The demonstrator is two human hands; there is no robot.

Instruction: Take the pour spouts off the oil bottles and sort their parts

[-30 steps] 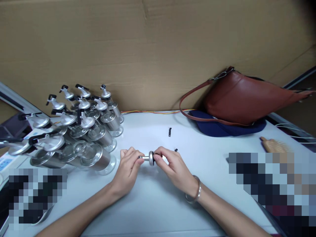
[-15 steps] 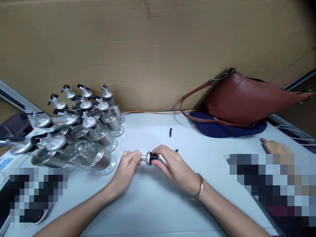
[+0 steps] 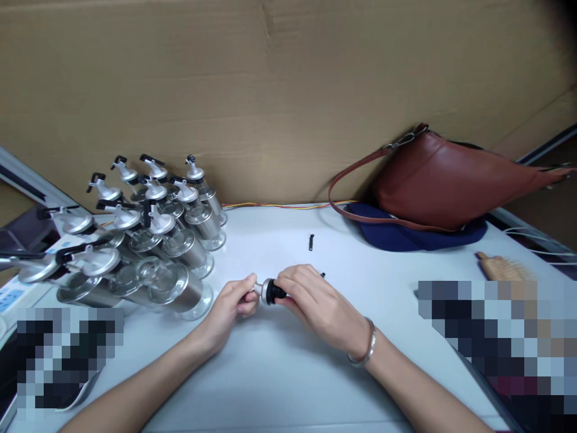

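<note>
Between my hands, above the white table, is a bottle pourer (image 3: pixel 265 291) with a silver cap and a black ribbed stopper, lying sideways. My left hand (image 3: pixel 232 307) pinches its thin silver spout. My right hand (image 3: pixel 315 304), with a metal bangle at the wrist, has its fingers closed on the black stopper end. Those fingers hide part of the stopper. A small black lever piece (image 3: pixel 311 242) lies on the table beyond my right hand. Another small black piece (image 3: pixel 323 275) shows partly behind that hand.
Several glass bottles with metal sleeves (image 3: pixel 189 288), most topped with silver pourers, stand close together at the left. A brown leather bag (image 3: pixel 442 180) rests on a dark blue cap (image 3: pixel 406 239) at the back right. A wooden brush (image 3: pixel 502 266) lies near the right edge. Cardboard (image 3: pixel 270 102) stands behind.
My right hand has turned over the stopper and shifted slightly left, its fingers covering more of it. The left hand's grip on the spout has changed slightly.
</note>
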